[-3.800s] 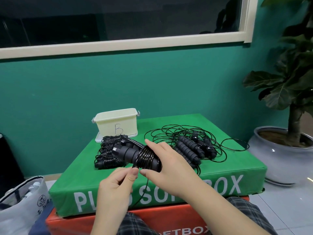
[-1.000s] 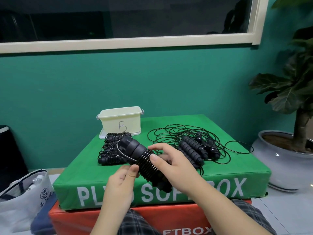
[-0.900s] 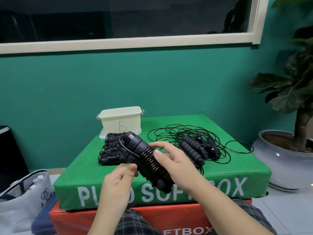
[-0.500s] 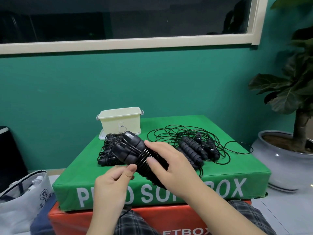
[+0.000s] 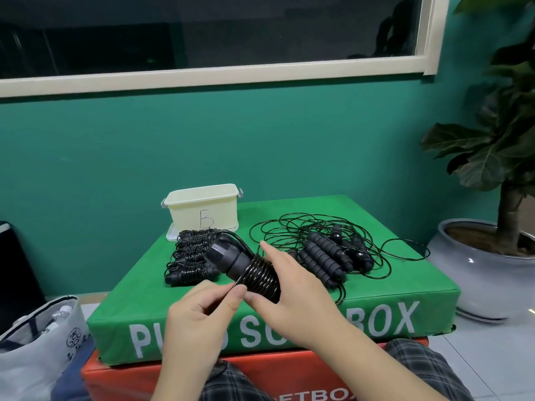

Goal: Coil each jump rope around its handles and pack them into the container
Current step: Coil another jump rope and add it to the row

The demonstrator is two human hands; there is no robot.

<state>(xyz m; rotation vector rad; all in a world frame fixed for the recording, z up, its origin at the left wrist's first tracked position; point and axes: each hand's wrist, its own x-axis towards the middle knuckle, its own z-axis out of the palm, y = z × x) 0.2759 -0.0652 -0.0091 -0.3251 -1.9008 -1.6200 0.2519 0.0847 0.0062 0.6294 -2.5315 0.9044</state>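
A gym corner, it seems: stacked soft plyo boxes point(image 5: 289, 319), a teal wall point(image 5: 260, 146), a potted plant point(image 5: 492, 169).

Coiled ropes point(image 5: 191, 257) directly before container point(image 5: 204, 208); open green top point(image 5: 246, 215) rightward.

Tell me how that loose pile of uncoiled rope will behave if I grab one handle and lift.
The loose rope pile looks thin and floppy, so the cord would likely trail. Its loops overlap, so neighbouring handles may drag along. It probably weighs little.

"B" on cream container point(image 5: 202, 211); "BOX" on green soft box point(image 5: 405, 296)
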